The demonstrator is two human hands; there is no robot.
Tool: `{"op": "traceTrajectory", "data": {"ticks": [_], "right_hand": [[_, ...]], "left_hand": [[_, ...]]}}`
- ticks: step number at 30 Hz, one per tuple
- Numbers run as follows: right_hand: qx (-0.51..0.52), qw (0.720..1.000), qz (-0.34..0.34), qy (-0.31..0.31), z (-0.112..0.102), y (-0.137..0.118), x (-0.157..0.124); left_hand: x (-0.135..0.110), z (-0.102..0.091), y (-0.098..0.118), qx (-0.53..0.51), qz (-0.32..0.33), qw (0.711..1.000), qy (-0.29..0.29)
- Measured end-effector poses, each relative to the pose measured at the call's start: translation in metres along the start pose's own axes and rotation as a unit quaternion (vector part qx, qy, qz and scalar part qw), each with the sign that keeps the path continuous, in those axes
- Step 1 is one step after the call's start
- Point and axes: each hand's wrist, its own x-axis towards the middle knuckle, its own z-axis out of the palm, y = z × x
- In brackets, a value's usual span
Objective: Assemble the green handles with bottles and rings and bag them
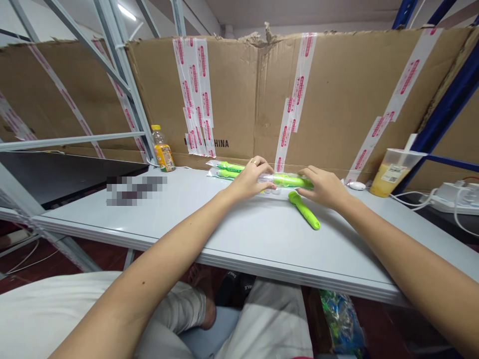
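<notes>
A bright green tool in clear plastic wrap (286, 180) lies across the back of the table, between my hands. My left hand (251, 179), with a ring on one finger, has its fingers curled over the left end of this package. At the right end, my right hand (322, 185) grips the package between thumb and fingers. Under my left hand, more green tools in clear wrappers (226, 173) stick out to the left. One unwrapped green tool (305, 211) with a rounded, scoop-like end and thick handle rests below my right hand.
On the grey table (239, 239) stand an orange drink bottle (163, 152) at left and a plastic cup with a straw (391, 172) at right. A cardboard wall (239, 99) closes the back. A power strip (452, 197) with cables sits beyond the right edge.
</notes>
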Motion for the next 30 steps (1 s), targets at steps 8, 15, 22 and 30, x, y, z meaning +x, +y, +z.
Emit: {"op": "traceTrajectory", "data": {"ticks": [8, 15, 22, 30], "right_hand": [[0.012, 0.999, 0.041, 0.027, -0.002, 0.001, 0.0], [0.01, 0.998, 0.046, 0.041, 0.0, 0.005, -0.002], [0.015, 0.999, 0.023, 0.035, -0.001, -0.003, -0.002], [0.002, 1.0, -0.003, 0.031, -0.002, -0.01, -0.001]], "left_hand": [[0.004, -0.005, 0.0, -0.143, -0.111, 0.983, 0.035], [0.0, -0.016, -0.011, -0.425, -0.261, 0.865, -0.05], [-0.004, -0.009, -0.011, -0.504, -0.259, 0.813, -0.132], [-0.003, -0.009, -0.004, -0.481, -0.242, 0.832, -0.133]]}}
